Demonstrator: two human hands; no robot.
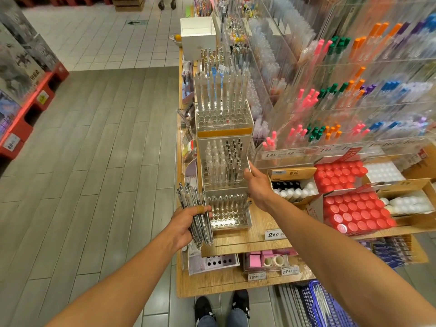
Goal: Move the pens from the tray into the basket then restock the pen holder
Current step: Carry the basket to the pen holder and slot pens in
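Standing in a shop aisle with grey plank flooring, a person faces a wooden shelf (238, 241) stacked with clear, stepped pen holders (223, 166). Behind them, acrylic racks (342, 95) hold coloured pens, and boxes of red-capped bottles (354, 211) sit toward the shelf's right side. A blue basket (330, 310) rests on the floor by the shelf's near right corner, beside black shoes. The left hand (186, 226) grips a bundle of pens (195, 213), fingers curled round them, just off the shelf's left edge. The right hand (258, 187) reaches to the middle holder's right side, fingers straight and touching its clear wall.
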